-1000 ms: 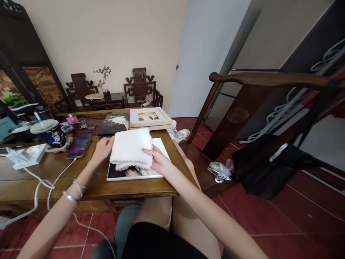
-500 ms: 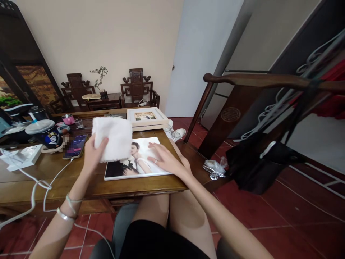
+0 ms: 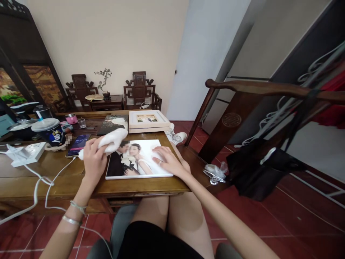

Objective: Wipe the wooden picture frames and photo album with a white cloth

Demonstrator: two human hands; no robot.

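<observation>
Fingers [image 3: 94, 151] of the left hand [image 3: 94, 160] are curled tight around a bunched white cloth [image 3: 111, 140] at the photo print's [image 3: 138, 160] ten o'clock corner, on the worktop [image 3: 54, 172]. Right hand [image 3: 168, 162] lies flat and open, pinning the print at three o'clock. Wiping seems underway; next, sweep the cloth toward four o'clock with even pressure.

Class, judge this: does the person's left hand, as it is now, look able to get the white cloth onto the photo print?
Probably yes. The left hand grips the white cloth right at the photo print's left edge, with nothing between; the right hand rests on the far side.
</observation>
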